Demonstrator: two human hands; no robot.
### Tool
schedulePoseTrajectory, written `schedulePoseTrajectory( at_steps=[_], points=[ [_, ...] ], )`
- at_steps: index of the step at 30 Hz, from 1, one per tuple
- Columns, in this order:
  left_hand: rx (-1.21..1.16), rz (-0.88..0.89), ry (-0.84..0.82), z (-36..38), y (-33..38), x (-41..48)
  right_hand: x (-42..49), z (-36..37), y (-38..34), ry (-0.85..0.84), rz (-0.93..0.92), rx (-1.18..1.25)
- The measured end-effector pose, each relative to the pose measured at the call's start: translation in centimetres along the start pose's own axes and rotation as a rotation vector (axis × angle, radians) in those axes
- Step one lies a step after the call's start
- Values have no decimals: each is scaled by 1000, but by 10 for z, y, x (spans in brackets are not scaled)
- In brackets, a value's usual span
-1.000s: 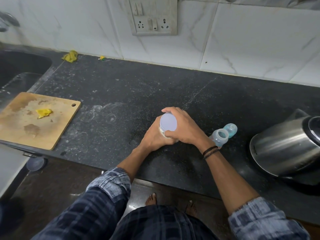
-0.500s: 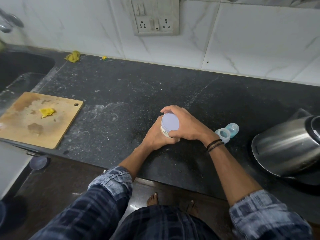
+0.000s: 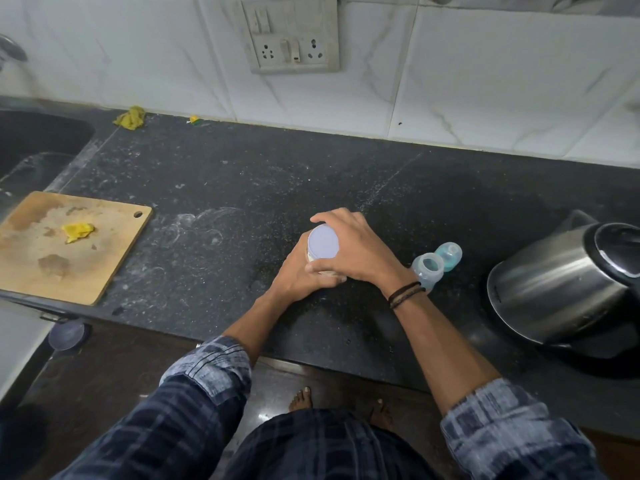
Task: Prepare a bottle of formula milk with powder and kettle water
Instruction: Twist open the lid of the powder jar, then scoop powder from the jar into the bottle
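A small formula tin with a pale lilac lid (image 3: 323, 241) stands upright on the black counter (image 3: 242, 188). My left hand (image 3: 299, 277) grips its side from below. My right hand (image 3: 356, 251) curls over the lid's rim from the right. Just right of my wrist stands an open baby bottle (image 3: 428, 270), and its blue teat cap (image 3: 449, 255) sits behind it. A steel electric kettle (image 3: 561, 282) with a black lid stands on its base at the right edge.
A wooden cutting board (image 3: 62, 247) with a yellow scrap on it lies at the left, partly over the sink (image 3: 31, 143). Yellow scraps lie by the tiled wall. A switch and socket plate (image 3: 294, 36) is above the counter.
My hands keep their hold on the tin, with only a slight shift of the right hand on the lid. The view has moved a little.
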State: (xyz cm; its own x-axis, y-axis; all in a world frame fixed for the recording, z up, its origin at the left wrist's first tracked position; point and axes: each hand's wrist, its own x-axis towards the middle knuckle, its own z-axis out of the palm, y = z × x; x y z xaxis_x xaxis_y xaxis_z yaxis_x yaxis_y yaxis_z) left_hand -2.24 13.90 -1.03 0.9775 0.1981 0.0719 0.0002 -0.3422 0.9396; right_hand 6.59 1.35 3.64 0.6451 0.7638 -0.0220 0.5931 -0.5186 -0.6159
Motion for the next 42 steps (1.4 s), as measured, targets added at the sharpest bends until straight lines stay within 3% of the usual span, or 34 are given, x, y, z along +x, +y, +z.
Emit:
schedulePoseTrajectory(
  at_steps=[4,12,18,22,25,31,42],
  points=[
    [47,-15,28,1,-10,0,-1,3,-2,24,-7,-19],
    [92,-68,47,3,-18,3,-3,-14,0,63,-19,190],
    [89,-79,53,3,-18,0,-40,-19,7,280,-54,309],
    [105,-86,65,4,-21,-1,-83,3,21,469,-129,278],
    [118,-121,89,6,-25,0,-110,26,34,514,-100,231],
    [149,-222,77,5,-29,0,-132,54,61,456,-76,178],
    [149,-242,83,6,-20,-2,-145,64,82,163,12,80]
  ],
)
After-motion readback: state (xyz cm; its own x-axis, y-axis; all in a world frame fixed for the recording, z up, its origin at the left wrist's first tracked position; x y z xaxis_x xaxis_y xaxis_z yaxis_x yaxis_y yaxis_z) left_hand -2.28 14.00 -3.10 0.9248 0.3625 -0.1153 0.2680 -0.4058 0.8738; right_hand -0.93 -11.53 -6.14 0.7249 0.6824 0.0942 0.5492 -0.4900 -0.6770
